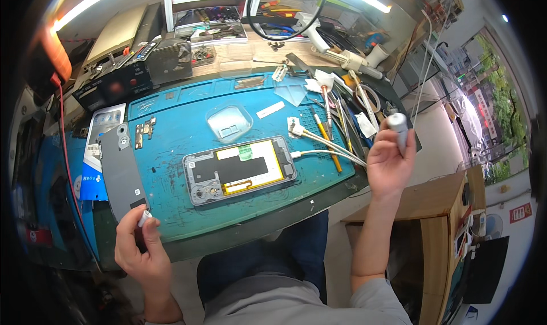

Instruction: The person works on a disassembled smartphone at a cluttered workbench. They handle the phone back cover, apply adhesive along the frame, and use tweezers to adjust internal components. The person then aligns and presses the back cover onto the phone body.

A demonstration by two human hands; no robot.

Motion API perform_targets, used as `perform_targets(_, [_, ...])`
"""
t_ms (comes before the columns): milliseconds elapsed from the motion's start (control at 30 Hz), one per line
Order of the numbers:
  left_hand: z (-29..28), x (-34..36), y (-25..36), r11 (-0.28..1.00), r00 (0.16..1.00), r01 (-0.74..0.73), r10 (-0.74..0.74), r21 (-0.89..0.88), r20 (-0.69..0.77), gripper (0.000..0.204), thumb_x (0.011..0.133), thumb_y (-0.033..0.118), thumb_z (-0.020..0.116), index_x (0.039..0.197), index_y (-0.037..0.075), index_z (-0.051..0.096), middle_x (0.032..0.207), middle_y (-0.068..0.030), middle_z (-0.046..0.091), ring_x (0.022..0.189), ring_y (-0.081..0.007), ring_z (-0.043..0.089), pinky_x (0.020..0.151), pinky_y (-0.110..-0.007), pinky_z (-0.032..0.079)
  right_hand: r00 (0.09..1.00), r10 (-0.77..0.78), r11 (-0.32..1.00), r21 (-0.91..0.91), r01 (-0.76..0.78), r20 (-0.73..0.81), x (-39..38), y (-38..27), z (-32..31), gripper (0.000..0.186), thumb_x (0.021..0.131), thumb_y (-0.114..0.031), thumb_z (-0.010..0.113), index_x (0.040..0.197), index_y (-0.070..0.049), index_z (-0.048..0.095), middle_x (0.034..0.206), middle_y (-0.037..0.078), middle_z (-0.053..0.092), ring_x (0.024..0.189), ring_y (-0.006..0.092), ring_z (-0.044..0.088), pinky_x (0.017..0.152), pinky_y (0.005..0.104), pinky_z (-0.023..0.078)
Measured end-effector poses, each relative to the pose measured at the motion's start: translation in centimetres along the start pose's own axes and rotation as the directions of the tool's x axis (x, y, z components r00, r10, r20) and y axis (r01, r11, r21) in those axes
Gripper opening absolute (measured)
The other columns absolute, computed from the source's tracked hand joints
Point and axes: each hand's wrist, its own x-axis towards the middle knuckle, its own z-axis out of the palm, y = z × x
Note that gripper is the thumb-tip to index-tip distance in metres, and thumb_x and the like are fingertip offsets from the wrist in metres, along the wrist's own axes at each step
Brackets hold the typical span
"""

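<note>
My left hand [141, 246] pinches a small white cap [145, 217] between thumb and fingers, at the mat's near left corner. Raised over the bench's right edge, my right hand [390, 164] is closed around a small grey tube with a white end [397, 132]. Between the hands lies a smartphone [241, 168] with its back off, showing a black and yellow-edged battery; a white cable [325, 154] runs into its right end. The detached grey back cover [121, 168] rests just beyond my left hand, on a blue and white package [94, 182].
A blue work mat [171, 211] covers the bench. On it lie a clear plastic dish [229, 123], a small circuit board [146, 132] and a white strip [270, 109]. Tweezers, brushes and a yellow pen [321, 128] crowd the right side. A red cable [64, 131] hangs at left.
</note>
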Motion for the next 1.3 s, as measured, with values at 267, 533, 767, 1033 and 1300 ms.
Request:
perform_targets(267, [0.6, 0.2, 0.1, 0.999, 0.999, -0.016, 0.018, 0.044, -0.046, 0.016, 0.1, 0.013, 0.062, 0.11, 0.0, 0.065, 0.078, -0.0032, 0.063, 0.059, -0.0066, 0.051, 0.053, -0.021, 0.04, 0.985, 0.101, 0.353, -0.931, 0.098, 0.142, -3.7, 6.4, 1.9, 0.032, 0.093, -0.019, 0.07, 0.116, 0.002, 0.065, 0.095, 0.014, 0.072, 0.074, 0.0154, 0.069, 0.062, 0.0257, 0.056])
perform_targets(533, [0.7, 0.1, -0.2, 0.998, 0.998, -0.012, 0.015, 0.055, -0.06, 0.016, 0.1, 0.011, 0.061, 0.111, 0.0, 0.064, 0.079, -0.0034, 0.063, 0.06, -0.0063, 0.052, 0.052, -0.021, 0.04, 0.967, 0.226, 0.294, -0.955, 0.044, 0.115, -3.5, 6.7, 1.8, 0.028, 0.093, -0.013, 0.072, 0.115, 0.001, 0.065, 0.094, 0.007, 0.07, 0.081, 0.0108, 0.068, 0.068, 0.022, 0.054])
perform_targets(767, [0.6, 0.1, -0.2, 0.998, 0.999, -0.011, 0.014, 0.054, -0.048, 0.017, 0.099, 0.011, 0.061, 0.113, 0.001, 0.064, 0.079, -0.0035, 0.064, 0.06, -0.0067, 0.053, 0.053, -0.021, 0.041, 0.969, 0.22, 0.274, -0.96, 0.051, 0.114, -3.5, 6.8, 2.0, 0.026, 0.093, -0.012, 0.071, 0.115, 0.001, 0.065, 0.092, 0.007, 0.07, 0.078, 0.0107, 0.068, 0.066, 0.0221, 0.053])
perform_targets(1033, [0.6, 0.0, -0.3, 0.999, 0.998, -0.009, 0.011, 0.035, -0.057, 0.016, 0.099, 0.011, 0.062, 0.111, 0.0, 0.065, 0.081, -0.0044, 0.065, 0.061, -0.0073, 0.054, 0.053, -0.021, 0.042, 0.979, 0.17, 0.283, -0.957, 0.06, 0.112, -2.5, 7.6, 3.1, 0.028, 0.094, -0.015, 0.07, 0.116, 0.002, 0.066, 0.093, 0.011, 0.072, 0.075, 0.0123, 0.069, 0.065, 0.0229, 0.056])
perform_targets(1300, [0.3, 0.0, -0.2, 0.999, 1.0, 0.015, -0.014, 0.042, -0.025, 0.019, 0.101, 0.014, 0.059, 0.114, 0.0, 0.063, 0.081, -0.0027, 0.062, 0.064, -0.0064, 0.05, 0.056, -0.02, 0.039, 0.972, 0.193, 0.226, -0.97, 0.093, 0.138, -1.3, 8.5, 2.9, 0.03, 0.094, -0.017, 0.071, 0.116, 0.002, 0.066, 0.093, 0.011, 0.072, 0.076, 0.0124, 0.07, 0.065, 0.0221, 0.057])
